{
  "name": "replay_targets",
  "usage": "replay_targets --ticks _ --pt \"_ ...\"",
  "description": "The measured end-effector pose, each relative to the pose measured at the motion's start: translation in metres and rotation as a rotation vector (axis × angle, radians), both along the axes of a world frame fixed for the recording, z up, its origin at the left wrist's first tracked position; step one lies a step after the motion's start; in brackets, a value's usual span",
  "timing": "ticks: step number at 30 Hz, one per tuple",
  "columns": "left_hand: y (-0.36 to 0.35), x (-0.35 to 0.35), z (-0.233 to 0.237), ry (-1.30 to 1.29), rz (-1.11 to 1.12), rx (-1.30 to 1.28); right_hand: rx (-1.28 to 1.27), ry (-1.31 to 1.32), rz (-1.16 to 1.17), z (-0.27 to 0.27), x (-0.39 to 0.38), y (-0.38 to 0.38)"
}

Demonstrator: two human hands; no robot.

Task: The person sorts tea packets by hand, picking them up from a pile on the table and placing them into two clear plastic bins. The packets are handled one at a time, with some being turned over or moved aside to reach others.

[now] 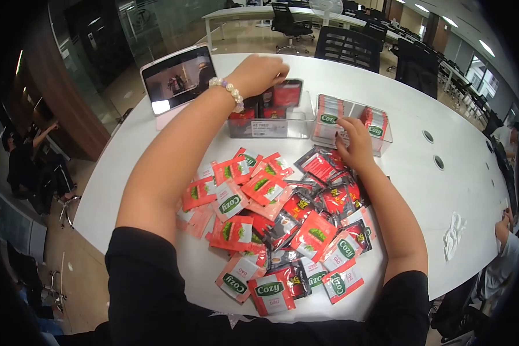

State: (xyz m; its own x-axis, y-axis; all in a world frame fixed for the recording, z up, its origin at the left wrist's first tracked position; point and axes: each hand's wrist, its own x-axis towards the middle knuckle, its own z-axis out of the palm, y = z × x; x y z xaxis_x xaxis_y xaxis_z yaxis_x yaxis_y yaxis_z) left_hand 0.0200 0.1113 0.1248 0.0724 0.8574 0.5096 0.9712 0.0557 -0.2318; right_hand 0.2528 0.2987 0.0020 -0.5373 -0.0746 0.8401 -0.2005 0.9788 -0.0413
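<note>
My left hand point(260, 75) reaches over the left clear box point(300, 128), its fingers closed. Directly under the fingertips a black-and-red sachet point(287, 93) stands tilted above the box, apparently in the pinch; the thumb is hidden. More black-and-red sachets sit inside that box. My right hand point(354, 141) is at the right clear box point(383, 145), fingers over its front rim and thumb in front. Cozy tea sachets point(376, 122) stand in its compartments. Between my forearms lies a loose pile of red-and-white Cozy sachets point(230, 202) and black-and-red sachets point(335, 197).
A tablet point(177, 78) showing a video leans behind my left forearm. Crumpled white paper point(454, 236) lies on the white table point(409, 202) to the right, beyond round table holes point(439, 162). Black chairs point(347, 49) stand behind. Other people are at the left and right edges.
</note>
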Motion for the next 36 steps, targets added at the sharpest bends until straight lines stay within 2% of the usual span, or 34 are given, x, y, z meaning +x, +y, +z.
replay_targets --ticks 4,7,8,11,12,15,19,23,26,29,32,34,36 --pt "0.007 -0.017 -0.028 0.169 0.161 -0.219 -0.009 0.001 0.006 0.001 0.000 -0.001" --pt "-0.004 -0.015 -0.022 0.224 0.142 -0.224 -0.002 -0.006 0.000 0.000 0.001 0.000" --pt "-0.006 -0.009 -0.015 0.161 0.240 -0.344 0.004 -0.007 -0.006 0.001 0.001 -0.001" --pt "-0.008 0.000 -0.021 0.251 0.164 -0.174 0.010 -0.001 0.008 -0.001 0.000 -0.001" --pt "-0.005 0.004 -0.019 0.258 0.177 -0.264 0.008 0.003 0.016 0.000 -0.001 -0.001" --pt "0.007 0.008 -0.024 0.363 0.082 -0.266 0.013 -0.006 0.018 -0.002 -0.002 0.000" --pt "0.024 0.018 -0.026 0.346 0.228 -0.487 0.016 -0.001 0.013 -0.002 0.000 0.000" --pt "0.029 0.016 -0.031 0.351 0.308 -0.572 0.009 -0.008 0.013 0.000 0.000 0.000" --pt "0.014 0.010 -0.034 0.309 0.177 -0.354 0.009 -0.003 0.009 -0.002 -0.001 0.001" --pt "-0.016 0.024 -0.028 0.147 0.035 0.036 0.005 -0.003 0.024 -0.001 0.000 0.001" --pt "-0.083 0.054 -0.016 -0.011 0.079 0.035 0.023 0.027 0.048 -0.002 -0.002 0.002" --pt "-0.132 0.078 -0.011 -0.223 0.299 -0.255 0.032 0.021 0.054 0.000 -0.001 0.001" --pt "-0.181 0.080 -0.033 -0.308 0.421 -0.428 0.040 0.014 0.059 -0.001 -0.001 -0.001"
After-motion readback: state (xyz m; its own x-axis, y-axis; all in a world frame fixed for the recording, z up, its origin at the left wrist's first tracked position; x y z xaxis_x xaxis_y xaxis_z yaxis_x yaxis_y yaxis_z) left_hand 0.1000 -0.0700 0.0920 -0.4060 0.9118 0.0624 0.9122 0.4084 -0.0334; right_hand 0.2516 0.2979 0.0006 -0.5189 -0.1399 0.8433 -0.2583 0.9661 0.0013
